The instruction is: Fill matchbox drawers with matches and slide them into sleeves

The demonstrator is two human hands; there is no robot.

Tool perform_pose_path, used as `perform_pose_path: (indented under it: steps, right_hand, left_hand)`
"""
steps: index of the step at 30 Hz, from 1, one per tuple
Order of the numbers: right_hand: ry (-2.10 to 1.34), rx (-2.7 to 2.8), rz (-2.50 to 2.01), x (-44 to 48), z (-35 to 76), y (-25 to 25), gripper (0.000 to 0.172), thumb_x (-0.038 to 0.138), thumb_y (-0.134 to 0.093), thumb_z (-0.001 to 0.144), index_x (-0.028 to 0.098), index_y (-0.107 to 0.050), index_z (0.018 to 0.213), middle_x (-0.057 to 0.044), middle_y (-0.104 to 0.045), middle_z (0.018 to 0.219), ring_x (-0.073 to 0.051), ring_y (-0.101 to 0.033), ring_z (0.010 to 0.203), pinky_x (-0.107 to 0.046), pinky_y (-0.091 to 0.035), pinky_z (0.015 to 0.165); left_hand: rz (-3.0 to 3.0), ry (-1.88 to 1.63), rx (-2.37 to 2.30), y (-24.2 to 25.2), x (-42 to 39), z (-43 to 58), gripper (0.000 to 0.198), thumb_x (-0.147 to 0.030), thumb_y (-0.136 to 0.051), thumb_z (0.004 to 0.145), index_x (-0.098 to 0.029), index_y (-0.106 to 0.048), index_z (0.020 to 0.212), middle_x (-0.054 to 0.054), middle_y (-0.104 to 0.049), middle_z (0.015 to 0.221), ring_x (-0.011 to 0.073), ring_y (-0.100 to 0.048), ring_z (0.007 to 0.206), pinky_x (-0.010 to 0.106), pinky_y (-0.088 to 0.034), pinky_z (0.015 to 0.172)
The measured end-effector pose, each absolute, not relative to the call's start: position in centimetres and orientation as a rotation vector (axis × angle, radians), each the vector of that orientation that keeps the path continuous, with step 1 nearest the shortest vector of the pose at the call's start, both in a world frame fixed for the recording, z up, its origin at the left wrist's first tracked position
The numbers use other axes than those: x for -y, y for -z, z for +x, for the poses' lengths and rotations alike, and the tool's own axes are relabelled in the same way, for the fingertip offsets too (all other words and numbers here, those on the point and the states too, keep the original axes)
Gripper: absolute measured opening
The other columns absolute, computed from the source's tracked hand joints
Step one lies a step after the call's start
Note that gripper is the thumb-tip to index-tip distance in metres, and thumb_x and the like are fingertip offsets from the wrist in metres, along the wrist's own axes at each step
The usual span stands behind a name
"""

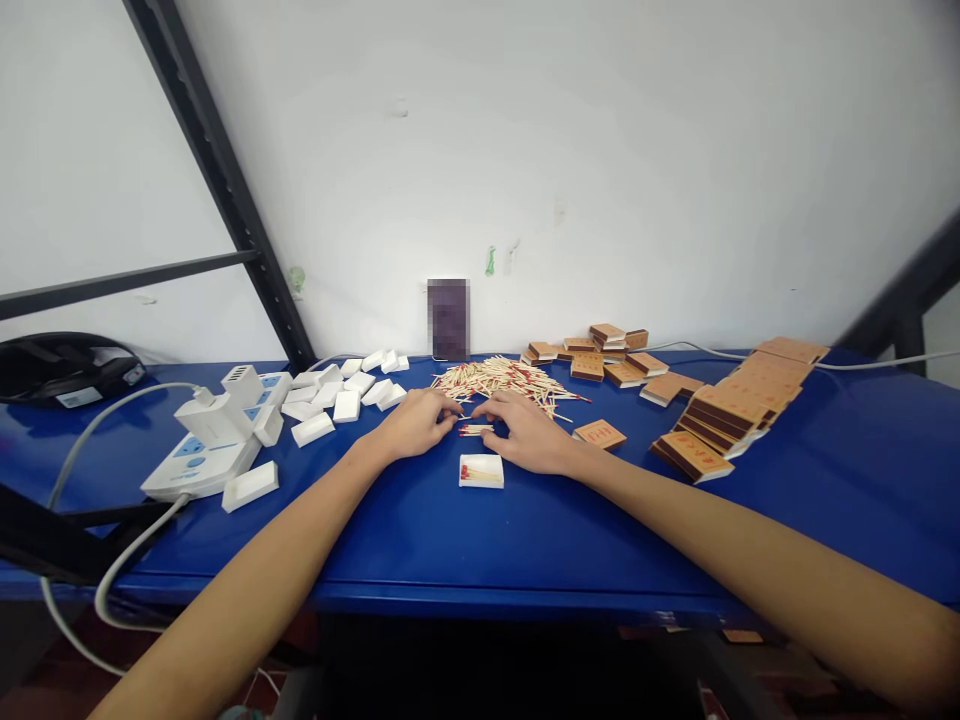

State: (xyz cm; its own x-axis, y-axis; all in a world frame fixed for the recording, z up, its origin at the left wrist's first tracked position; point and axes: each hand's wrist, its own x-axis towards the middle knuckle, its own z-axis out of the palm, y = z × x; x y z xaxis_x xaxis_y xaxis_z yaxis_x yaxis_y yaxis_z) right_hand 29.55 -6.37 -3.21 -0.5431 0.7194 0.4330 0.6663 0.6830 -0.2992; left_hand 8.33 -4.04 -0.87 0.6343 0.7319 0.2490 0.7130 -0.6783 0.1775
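Note:
A loose pile of red-tipped matches point(506, 378) lies on the blue table, just beyond both hands. My left hand point(417, 423) is at the pile's near left edge, its fingers bent and nearly together; a match shows by its fingertips. Facing it, my right hand point(525, 430) has its thumb and index finger apart, around a small row of matches point(474, 430) lying between the hands. Whether its fingertips grip a match is too small to tell. Nearer the front sits a white open tray point(481, 481) with a few matches inside.
White matchbox trays point(346, 406) lie scattered at left beside a white power strip point(202, 462) with cables. Brown matchboxes point(587, 366) sit at the back right, with a long stacked row point(757, 390) farther right. A dark device point(448, 320) leans on the wall.

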Motion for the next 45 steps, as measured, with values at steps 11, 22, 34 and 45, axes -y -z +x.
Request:
perform_pose_path:
  steps: [11, 22, 34, 45]
  right_hand:
    - [-0.162, 2.363, -1.038, 6.1, 29.8, 3.5, 0.021, 0.024, -0.055, 0.087, 0.018, -0.068, 0.103, -0.008, -0.060, 0.094, -0.022, -0.055, 0.093, -0.036, -0.042, 0.081]
    - [-0.159, 2.373, -1.033, 6.1, 29.7, 3.4, 0.022, 0.021, -0.053, 0.087, 0.017, -0.066, 0.104, -0.008, -0.059, 0.093, -0.023, -0.054, 0.095, -0.037, -0.042, 0.084]
    - [-0.145, 2.349, -1.018, 6.0, 29.9, 3.7, 0.025, 0.023, -0.055, 0.086, 0.018, -0.065, 0.108, -0.009, -0.058, 0.099, -0.024, -0.054, 0.099, -0.039, -0.043, 0.088]
    - [-0.122, 2.381, -0.930, 5.8, 30.1, 3.8, 0.031, 0.032, -0.052, 0.091, 0.020, -0.067, 0.115, -0.011, -0.059, 0.119, -0.026, -0.051, 0.113, -0.045, -0.038, 0.099]
  left_hand:
    - [2.667, -0.573, -1.248, 0.6, 4.1, 8.5, 0.016, -0.025, -0.056, 0.085, -0.019, -0.071, 0.084, 0.002, -0.071, 0.083, 0.0176, -0.061, 0.077, 0.029, -0.045, 0.071]
    - [2.723, -0.637, -1.316, 1.4, 3.7, 8.8, 0.017, -0.031, -0.056, 0.087, -0.017, -0.063, 0.079, 0.002, -0.064, 0.076, 0.0154, -0.056, 0.069, 0.026, -0.038, 0.061]
    - [2.834, -0.611, -1.516, 1.0, 3.5, 8.0, 0.023, -0.025, -0.048, 0.088, -0.020, -0.067, 0.100, 0.007, -0.059, 0.095, 0.0229, -0.053, 0.091, 0.037, -0.042, 0.080]
    - [2.912, -0.450, -1.430, 1.0, 3.8, 8.1, 0.029, -0.030, -0.046, 0.092, -0.024, -0.072, 0.103, 0.008, -0.058, 0.096, 0.0251, -0.050, 0.092, 0.041, -0.038, 0.082]
